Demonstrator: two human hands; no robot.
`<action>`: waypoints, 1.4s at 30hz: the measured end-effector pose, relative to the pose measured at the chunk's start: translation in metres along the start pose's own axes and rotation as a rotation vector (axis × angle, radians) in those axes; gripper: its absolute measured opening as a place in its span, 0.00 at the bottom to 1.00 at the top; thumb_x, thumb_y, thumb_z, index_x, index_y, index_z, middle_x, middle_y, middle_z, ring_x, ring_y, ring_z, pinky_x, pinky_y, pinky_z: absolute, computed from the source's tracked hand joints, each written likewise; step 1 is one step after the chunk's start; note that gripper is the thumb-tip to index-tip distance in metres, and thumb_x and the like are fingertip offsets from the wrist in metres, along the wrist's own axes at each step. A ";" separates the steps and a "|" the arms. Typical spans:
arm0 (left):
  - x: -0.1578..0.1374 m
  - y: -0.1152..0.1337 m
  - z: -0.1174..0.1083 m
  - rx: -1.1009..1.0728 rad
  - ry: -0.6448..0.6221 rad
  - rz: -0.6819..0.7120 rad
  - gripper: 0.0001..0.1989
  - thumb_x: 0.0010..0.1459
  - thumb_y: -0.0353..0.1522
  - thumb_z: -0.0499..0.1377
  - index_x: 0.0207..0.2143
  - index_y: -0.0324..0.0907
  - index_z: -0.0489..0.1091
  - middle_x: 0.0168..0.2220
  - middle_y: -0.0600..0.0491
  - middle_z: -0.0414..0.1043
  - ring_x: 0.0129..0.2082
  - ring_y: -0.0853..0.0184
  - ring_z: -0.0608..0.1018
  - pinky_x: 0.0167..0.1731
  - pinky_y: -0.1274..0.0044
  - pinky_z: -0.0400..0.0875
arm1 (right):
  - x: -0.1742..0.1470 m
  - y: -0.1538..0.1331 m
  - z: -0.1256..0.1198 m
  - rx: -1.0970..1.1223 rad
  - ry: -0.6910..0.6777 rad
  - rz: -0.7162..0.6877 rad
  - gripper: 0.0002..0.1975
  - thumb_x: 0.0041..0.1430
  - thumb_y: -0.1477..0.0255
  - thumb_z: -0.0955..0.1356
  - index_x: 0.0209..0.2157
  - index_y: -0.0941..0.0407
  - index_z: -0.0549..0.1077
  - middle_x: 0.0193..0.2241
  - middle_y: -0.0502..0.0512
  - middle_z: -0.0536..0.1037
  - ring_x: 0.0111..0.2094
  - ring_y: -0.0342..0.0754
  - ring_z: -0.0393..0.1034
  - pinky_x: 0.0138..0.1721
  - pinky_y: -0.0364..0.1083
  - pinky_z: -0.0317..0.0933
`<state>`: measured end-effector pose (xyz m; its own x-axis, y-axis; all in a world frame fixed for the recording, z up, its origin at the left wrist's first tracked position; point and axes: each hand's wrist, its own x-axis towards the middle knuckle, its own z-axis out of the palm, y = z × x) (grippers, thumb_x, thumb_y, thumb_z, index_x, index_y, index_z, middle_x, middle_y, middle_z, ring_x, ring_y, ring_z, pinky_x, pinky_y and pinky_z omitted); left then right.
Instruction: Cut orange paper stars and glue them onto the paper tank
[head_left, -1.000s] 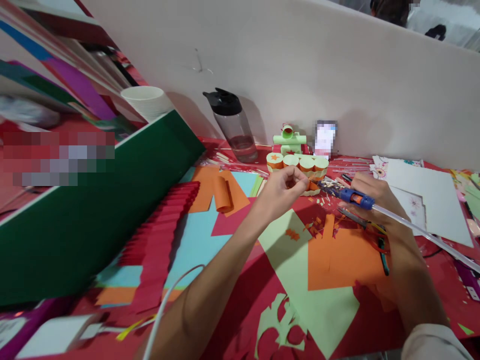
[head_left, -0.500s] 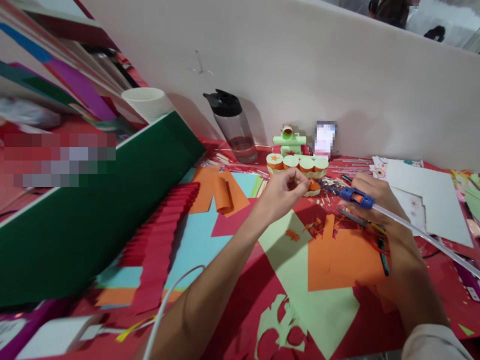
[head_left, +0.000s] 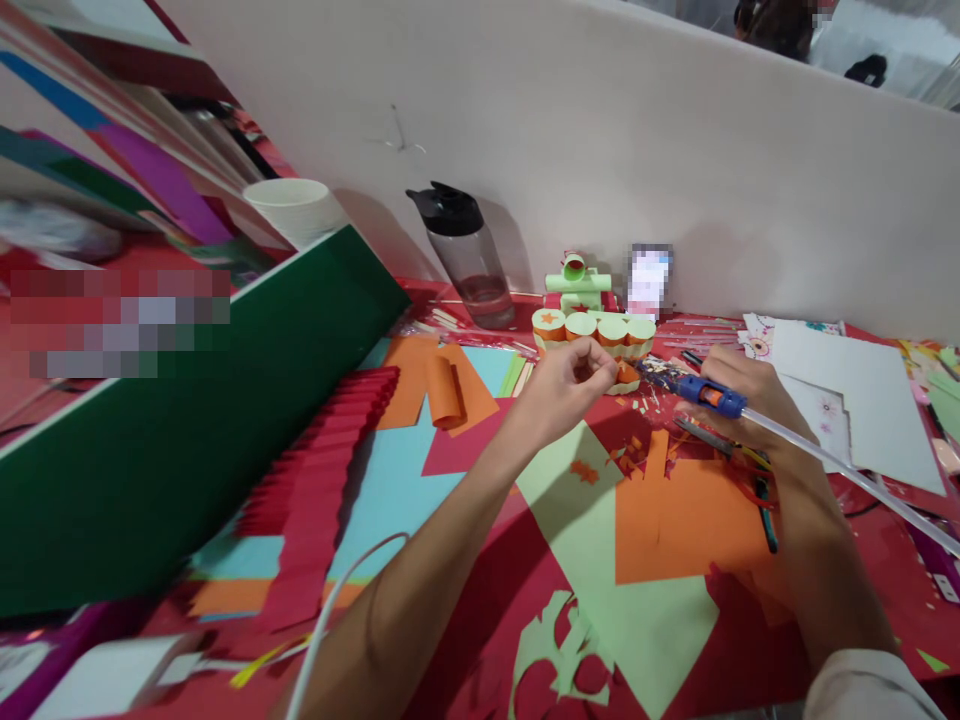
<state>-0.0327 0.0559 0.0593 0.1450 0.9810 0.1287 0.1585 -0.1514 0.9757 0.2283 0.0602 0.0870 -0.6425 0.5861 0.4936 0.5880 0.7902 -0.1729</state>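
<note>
In the head view my right hand [head_left: 742, 385] is closed around a blue hot glue gun [head_left: 709, 393] with a long clear glue stick [head_left: 825, 452] trailing from its back. The gun's nozzle points left at a small orange paper piece [head_left: 627, 373]. My left hand [head_left: 574, 385] is closed in a pinch at that piece. Just behind the fingers stands a row of orange paper rolls [head_left: 611, 327] with pale green tops, one bearing an orange star. Under my right hand lie pliers [head_left: 701, 435]. Small orange star cut-outs [head_left: 585, 470] rest on a pale green sheet [head_left: 577, 500].
A green board [head_left: 225, 410] slants along the left. Water bottle [head_left: 469, 255], phone [head_left: 649, 282] and a green paper model [head_left: 579, 282] stand by the white partition [head_left: 525, 130]. A white cable [head_left: 330, 610] crosses near my left forearm. White boards [head_left: 870, 400] lie right.
Both hands, the glue gun and the orange piece keep almost the same positions. Only a very slight shift of the camera view shows.
</note>
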 end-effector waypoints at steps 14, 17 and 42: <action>0.003 -0.007 -0.003 -0.025 0.009 -0.009 0.07 0.56 0.35 0.62 0.29 0.43 0.67 0.28 0.55 0.70 0.27 0.71 0.69 0.26 0.77 0.60 | 0.000 0.001 0.002 -0.011 -0.019 0.022 0.23 0.74 0.50 0.64 0.30 0.53 0.66 0.30 0.51 0.69 0.27 0.46 0.60 0.28 0.45 0.51; 0.003 -0.007 -0.003 -0.023 0.014 -0.016 0.08 0.56 0.35 0.62 0.29 0.43 0.67 0.27 0.56 0.70 0.26 0.71 0.69 0.26 0.77 0.60 | -0.001 0.002 0.003 -0.006 -0.024 0.027 0.23 0.74 0.50 0.64 0.31 0.53 0.67 0.29 0.52 0.69 0.28 0.47 0.61 0.29 0.45 0.52; 0.005 -0.007 -0.005 -0.106 -0.011 -0.076 0.08 0.56 0.36 0.62 0.28 0.43 0.67 0.25 0.57 0.66 0.23 0.73 0.64 0.23 0.77 0.56 | -0.018 0.023 -0.003 0.549 0.036 0.480 0.25 0.65 0.45 0.69 0.29 0.52 0.72 0.21 0.50 0.71 0.21 0.48 0.65 0.23 0.49 0.61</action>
<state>-0.0377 0.0622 0.0538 0.1471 0.9878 0.0520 0.0653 -0.0622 0.9959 0.2545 0.0677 0.0765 -0.3537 0.8917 0.2825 0.4636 0.4294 -0.7750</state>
